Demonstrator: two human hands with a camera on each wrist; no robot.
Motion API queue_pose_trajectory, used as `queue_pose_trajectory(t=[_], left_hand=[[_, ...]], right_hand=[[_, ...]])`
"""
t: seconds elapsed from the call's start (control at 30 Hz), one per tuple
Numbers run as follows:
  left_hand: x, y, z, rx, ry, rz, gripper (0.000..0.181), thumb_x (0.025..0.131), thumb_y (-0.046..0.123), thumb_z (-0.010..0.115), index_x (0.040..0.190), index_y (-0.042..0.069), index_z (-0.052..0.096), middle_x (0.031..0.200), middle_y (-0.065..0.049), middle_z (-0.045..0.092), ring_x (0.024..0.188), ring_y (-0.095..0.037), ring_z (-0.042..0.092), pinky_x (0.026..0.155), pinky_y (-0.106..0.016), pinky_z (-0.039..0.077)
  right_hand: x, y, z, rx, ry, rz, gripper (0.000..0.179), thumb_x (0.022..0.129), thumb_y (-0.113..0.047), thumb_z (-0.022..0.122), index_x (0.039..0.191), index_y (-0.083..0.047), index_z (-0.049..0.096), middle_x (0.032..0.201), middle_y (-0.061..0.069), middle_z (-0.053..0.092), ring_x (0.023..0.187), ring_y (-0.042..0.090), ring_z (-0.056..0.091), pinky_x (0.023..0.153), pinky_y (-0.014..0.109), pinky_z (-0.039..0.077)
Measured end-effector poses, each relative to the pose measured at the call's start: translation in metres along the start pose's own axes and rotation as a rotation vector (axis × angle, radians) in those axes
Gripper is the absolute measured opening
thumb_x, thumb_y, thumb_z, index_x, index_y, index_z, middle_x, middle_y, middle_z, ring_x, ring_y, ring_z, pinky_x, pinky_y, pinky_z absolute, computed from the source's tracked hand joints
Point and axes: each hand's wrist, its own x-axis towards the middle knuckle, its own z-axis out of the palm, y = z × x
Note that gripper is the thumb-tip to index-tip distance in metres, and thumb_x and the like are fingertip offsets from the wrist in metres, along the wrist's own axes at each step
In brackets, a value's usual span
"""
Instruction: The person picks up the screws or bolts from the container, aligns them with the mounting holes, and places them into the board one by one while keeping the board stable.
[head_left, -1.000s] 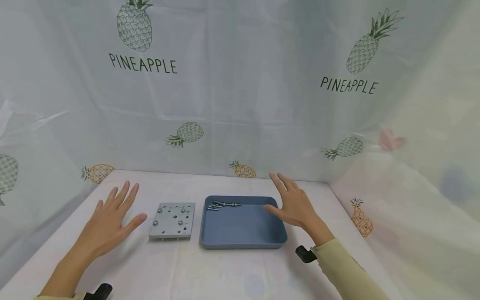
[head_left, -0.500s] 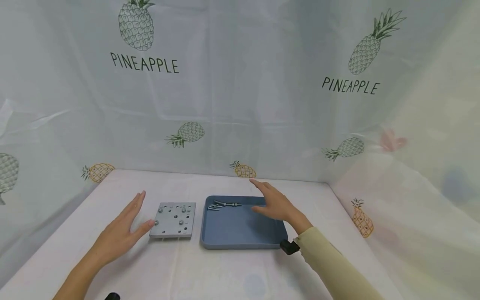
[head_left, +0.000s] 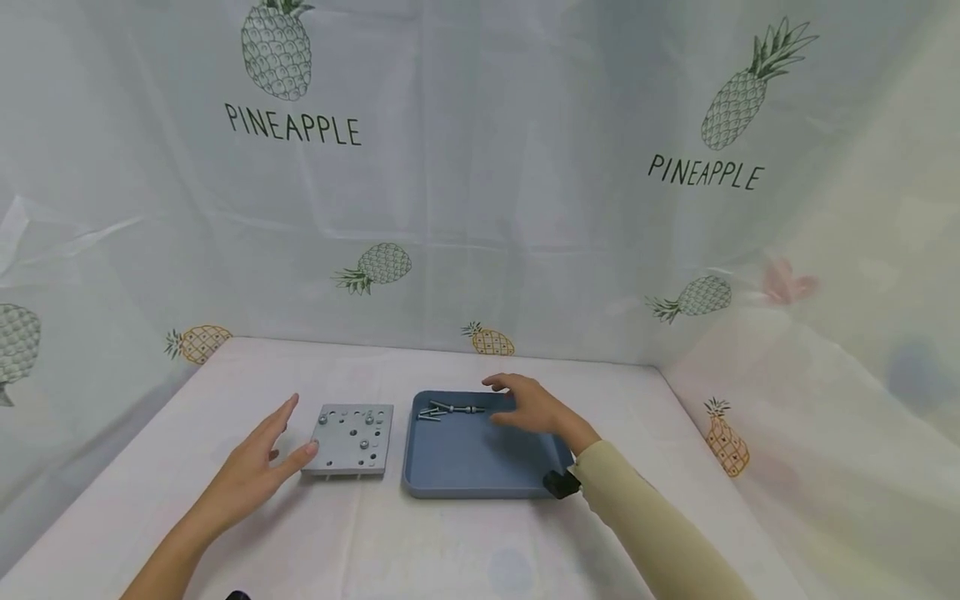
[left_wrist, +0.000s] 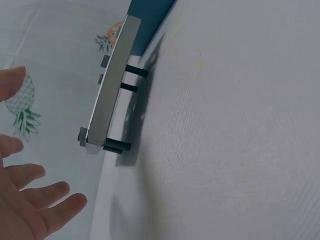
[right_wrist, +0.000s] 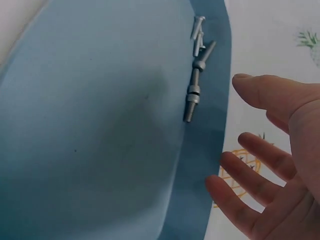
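Plate (head_left: 339, 443) lies just beside the left hand (head_left: 251, 475), bolts (head_left: 452, 408) left of the right hand (head_left: 536, 407), both hands' fingers loosely apart.

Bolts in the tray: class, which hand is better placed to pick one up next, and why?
Probably the right hand: it is empty, over the tray and close to the bolts. The left hand is by the plate, farther from them.

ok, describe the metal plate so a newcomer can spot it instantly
On the pale table, find the blue tray. Just left of it in the head view, near the left hand, is the grey metal plate. Unlike the rimmed tray, it's flat, squarish and dotted with holes, with bolt ends jutting out underneath.
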Motion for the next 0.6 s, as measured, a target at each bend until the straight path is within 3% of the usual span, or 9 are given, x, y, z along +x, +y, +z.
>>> queue_pose_trajectory(t=[0.27,0.6], left_hand=[[-0.002,-0.005,0.004,-0.099,-0.080,-0.157,0.096,0.104,0.051,0.066,0.172,0.014,0.011,0.170,-0.034,0.020,0.141,-0.059,0.045,0.104,-0.065,0.048],[-0.006,-0.007,0.011,-0.215,-0.140,-0.212,0.100,0.098,0.050,0.075,0.173,0.022,0.015,0.170,-0.030,0.028,0.141,-0.052,0.051,0.107,-0.061,0.048]], right_hand=[[0.004,0.002,0.011,0.018,-0.027,0.001,0.057,0.095,-0.010,0.079,0.146,0.003,0.057,0.146,0.018,0.062,0.134,0.035,0.059,0.110,0.050,0.049],[0.010,0.001,0.021,-0.004,-0.072,0.074,0.054,0.096,-0.014,0.079,0.145,0.000,0.060,0.146,0.013,0.064,0.135,0.031,0.059,0.112,0.049,0.047]])
